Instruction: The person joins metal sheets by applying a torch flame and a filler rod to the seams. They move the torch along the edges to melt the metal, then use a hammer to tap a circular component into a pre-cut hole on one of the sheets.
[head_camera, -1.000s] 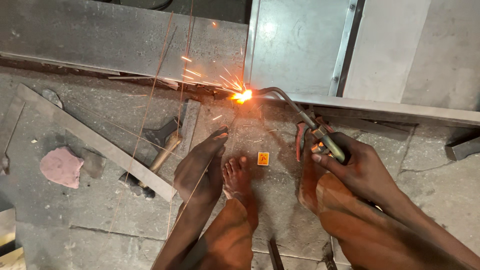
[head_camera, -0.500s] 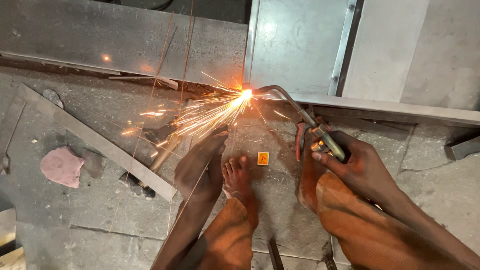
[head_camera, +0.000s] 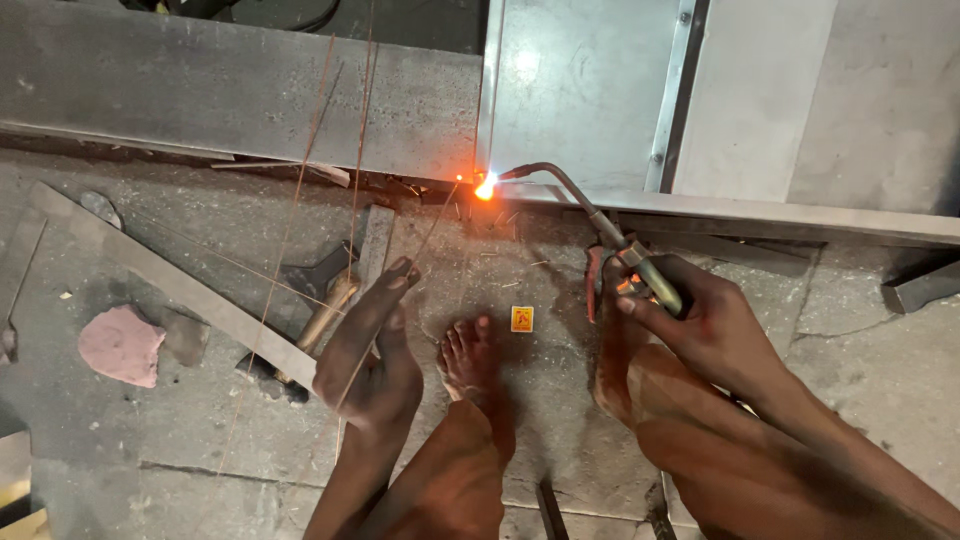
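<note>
Right hand (head_camera: 715, 330) grips the torch (head_camera: 600, 225), tip aimed up-left at the glowing seam (head_camera: 484, 187); left hand (head_camera: 370, 350) pinches the filler rod (head_camera: 425, 240).

Hammer (head_camera: 318, 318) lies left of matchbox (head_camera: 521, 319).

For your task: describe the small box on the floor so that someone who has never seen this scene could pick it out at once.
Start at the glowing torch tip against the metal frame, then look down the concrete floor. Just right of the bare foot lies the box. It is the only small, flat, bright yellow-orange thing there; everything around it is grey or rusty.
</note>
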